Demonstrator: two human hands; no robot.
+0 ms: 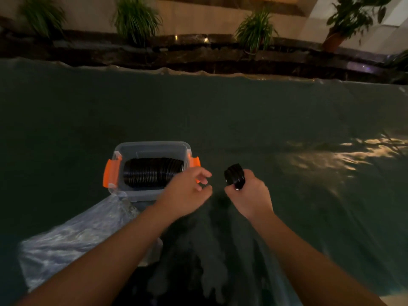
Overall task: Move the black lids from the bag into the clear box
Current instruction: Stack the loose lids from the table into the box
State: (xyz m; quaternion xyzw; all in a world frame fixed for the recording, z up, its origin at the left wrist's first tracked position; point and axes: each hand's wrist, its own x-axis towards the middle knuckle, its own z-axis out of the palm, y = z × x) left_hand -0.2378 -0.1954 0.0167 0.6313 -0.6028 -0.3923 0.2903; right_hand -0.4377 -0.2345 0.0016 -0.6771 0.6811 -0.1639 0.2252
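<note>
A clear box (150,147) with orange clips stands on the dark green cloth at centre left. A row of black lids (152,172) stands on edge inside it. My right hand (249,195) is closed around a small stack of black lids (234,176), held just right of the box. My left hand (187,189) hovers at the box's near right corner, fingers loosely curled, and seems to hold nothing. The clear plastic bag (72,241) lies in front of the box, under my left forearm; more dark lids show in its shadowed part at bottom centre.
The green cloth (220,111) covers a wide table; light glares on it at the right. Beyond its far edge runs a dark stone ledge (198,51) with several potted plants.
</note>
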